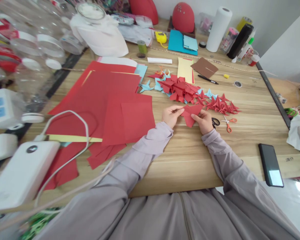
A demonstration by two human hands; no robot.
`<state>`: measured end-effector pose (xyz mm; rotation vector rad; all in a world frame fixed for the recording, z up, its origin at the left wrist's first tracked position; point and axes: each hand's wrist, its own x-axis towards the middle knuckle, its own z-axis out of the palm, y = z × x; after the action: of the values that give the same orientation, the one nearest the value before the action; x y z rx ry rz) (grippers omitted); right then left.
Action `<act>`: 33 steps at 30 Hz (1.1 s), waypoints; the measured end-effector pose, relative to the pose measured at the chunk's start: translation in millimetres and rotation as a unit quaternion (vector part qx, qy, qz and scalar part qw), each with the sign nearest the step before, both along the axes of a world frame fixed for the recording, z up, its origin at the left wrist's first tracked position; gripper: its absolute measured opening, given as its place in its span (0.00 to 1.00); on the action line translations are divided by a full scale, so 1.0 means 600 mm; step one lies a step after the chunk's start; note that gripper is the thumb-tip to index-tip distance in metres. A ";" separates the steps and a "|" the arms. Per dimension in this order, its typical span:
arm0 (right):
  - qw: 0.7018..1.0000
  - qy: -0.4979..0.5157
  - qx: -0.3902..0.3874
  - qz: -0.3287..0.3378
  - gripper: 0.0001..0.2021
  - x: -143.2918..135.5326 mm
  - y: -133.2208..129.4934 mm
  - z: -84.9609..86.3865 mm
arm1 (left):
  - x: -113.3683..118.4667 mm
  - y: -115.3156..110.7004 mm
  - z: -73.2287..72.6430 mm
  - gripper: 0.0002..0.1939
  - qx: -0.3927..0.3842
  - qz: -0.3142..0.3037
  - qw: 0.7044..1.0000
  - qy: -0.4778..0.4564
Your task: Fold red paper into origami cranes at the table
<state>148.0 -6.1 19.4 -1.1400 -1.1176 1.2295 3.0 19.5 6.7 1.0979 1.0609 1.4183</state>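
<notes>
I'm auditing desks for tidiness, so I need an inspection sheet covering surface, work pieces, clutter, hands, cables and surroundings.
Surface: wood-grained table; spills, nothing seen.
Work pieces: folded red paper in hand; heaped red folded pieces beyond; red sheets left.
Clutter: orange-handled scissors lying open, phone near the right side.
Hands: left and right both grip the folded red paper.
Cables: white cable loops from the power bank across red sheets.
Surroundings: white wall behind.
</notes>
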 end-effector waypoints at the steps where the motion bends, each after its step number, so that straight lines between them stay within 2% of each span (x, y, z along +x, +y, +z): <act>1: 1.000 -0.001 -0.003 0.000 0.19 0.000 0.000 0.001 | -0.001 0.000 0.001 0.11 -0.006 -0.002 1.000 -0.004; 10: 0.999 -0.021 -0.019 -0.021 0.19 0.002 0.001 -0.004 | 0.001 -0.002 0.009 0.14 -0.022 0.018 1.000 0.004; 16: 1.000 -0.010 0.014 -0.025 0.15 0.002 0.004 -0.010 | 0.002 -0.002 0.007 0.11 -0.007 0.003 1.000 0.007; 23: 0.999 0.008 0.029 -0.032 0.14 0.003 0.007 -0.016 | 0.004 -0.005 0.007 0.17 -0.030 -0.030 0.998 -0.050; 29: 0.999 0.018 0.035 -0.035 0.14 0.004 0.007 -0.016 | 0.002 -0.005 0.007 0.13 -0.032 -0.042 0.999 0.007; 33: 0.998 0.033 0.038 -0.027 0.14 0.002 0.006 -0.015 | 0.002 -0.006 0.009 0.15 -0.032 -0.022 0.999 0.000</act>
<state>149.3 -2.6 10.7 -1.0587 -1.0668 1.1656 4.4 16.2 12.3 1.0701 1.0677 1.3405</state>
